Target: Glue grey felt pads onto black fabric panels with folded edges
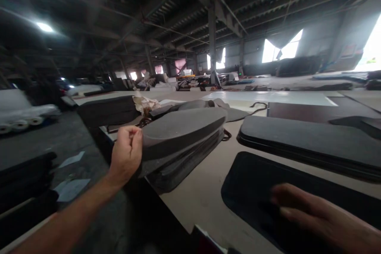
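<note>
At the near end of a stack of grey fabric pieces, my left hand (127, 151) is closed, thumb against fingers, on the edge of the top grey fabric piece (184, 123). That piece is raised and curved above darker folded fabric pieces (181, 170) lying at the table's edge. My right hand (312, 210) is low over a flat black panel with rounded corners (253, 182). Motion blurs its fingers, so whether they hold anything cannot be made out. Behind that panel lies a neat stack of dark grey panels (306, 139).
The pale table (196, 202) has its edge on my left, above the floor. A dark fabric pile (108, 111) and crumpled beige material (145, 105) sit farther back. White rolls (20, 121) lie at the far left. A clear sheet (270, 97) covers part of the back.
</note>
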The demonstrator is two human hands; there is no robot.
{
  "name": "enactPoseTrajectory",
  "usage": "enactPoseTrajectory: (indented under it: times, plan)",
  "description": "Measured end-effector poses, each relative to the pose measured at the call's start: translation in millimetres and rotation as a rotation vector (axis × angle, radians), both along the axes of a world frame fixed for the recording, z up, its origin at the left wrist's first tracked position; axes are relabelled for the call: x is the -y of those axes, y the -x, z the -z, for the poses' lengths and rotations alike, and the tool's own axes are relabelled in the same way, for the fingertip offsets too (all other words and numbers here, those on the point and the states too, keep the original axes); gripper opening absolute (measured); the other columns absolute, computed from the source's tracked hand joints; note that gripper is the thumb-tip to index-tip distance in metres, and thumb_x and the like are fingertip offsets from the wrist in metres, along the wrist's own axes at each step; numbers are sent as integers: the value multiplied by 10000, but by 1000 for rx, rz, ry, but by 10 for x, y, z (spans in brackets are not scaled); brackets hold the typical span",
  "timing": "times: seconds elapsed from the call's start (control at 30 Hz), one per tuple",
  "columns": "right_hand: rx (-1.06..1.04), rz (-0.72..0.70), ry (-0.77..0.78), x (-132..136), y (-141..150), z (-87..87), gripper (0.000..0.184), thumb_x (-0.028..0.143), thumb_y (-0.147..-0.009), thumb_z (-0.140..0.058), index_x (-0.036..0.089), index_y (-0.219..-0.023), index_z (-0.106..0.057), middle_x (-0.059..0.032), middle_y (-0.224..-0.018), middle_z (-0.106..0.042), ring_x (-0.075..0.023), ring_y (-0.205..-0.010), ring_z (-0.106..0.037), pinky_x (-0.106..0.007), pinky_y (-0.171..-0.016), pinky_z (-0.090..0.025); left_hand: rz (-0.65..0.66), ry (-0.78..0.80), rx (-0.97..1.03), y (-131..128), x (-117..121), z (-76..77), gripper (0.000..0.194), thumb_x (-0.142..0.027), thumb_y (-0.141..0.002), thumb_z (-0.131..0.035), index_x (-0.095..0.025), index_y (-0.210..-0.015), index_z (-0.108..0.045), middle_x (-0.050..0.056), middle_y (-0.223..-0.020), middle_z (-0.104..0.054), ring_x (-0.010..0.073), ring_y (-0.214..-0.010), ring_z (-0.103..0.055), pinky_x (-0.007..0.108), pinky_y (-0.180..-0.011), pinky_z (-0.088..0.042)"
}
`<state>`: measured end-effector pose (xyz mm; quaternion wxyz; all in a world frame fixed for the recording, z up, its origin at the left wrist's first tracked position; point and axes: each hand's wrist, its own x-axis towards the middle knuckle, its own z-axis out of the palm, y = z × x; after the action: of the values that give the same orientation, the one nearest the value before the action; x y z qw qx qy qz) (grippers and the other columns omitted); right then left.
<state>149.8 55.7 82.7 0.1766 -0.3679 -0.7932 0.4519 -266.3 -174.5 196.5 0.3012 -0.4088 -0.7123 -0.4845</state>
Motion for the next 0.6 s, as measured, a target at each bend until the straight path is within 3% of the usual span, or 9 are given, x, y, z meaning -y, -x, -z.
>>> enactPoseTrajectory:
  times: [0.1,0.2,0.4,0.5,0.6]
  plan:
    - [-51,-154,189,102,445,-251,661,715,-806,-643,316,-1332,-619,-89,-1338,-641,-354,-1182,-629,-462,-952,-570,3,-86,34,-10,131,155,257,-448,-915,-525,-196,-960,-542,1,-796,-554,158,-681,-540,274,-651,-444]
    - [-158,-146,261,120,808,-379,733,719,-830,-628,230,-1368,-541,-133,-1361,-604,-313,-1121,-648,-383,-838,-580,-39,-177,89,41,191,203,272,-450,-919,-522,-190,-998,-544,-3,-822,-566,155,-726,-552,268,-689,-448]
    - [-496,-156,424,45,1298,-502,470,564,-924,-658,239,-1255,-585,-101,-1346,-605,-227,-1073,-655,-287,-776,-558,-34,-148,215,175,132,153,283,-466,-885,-560,-194,-953,-593,1,-834,-612,176,-774,-568,271,-703,-450]
    - [-713,-85,537,-13,1521,-704,349,523,-1007,-537,215,-1158,-600,-113,-1253,-653,-220,-1039,-669,-305,-774,-571,3,-174,228,209,137,182,328,-510,-865,-548,-194,-927,-612,8,-821,-613,177,-760,-565,268,-685,-436]
    - [-816,-40,669,-136,1684,-937,392,531,-1051,-395,192,-1055,-590,-128,-1119,-697,-228,-958,-697,-342,-777,-582,127,-149,261,209,228,255,373,-562,-882,-528,-203,-890,-627,-1,-693,-574,173,-663,-550,274,-635,-440]
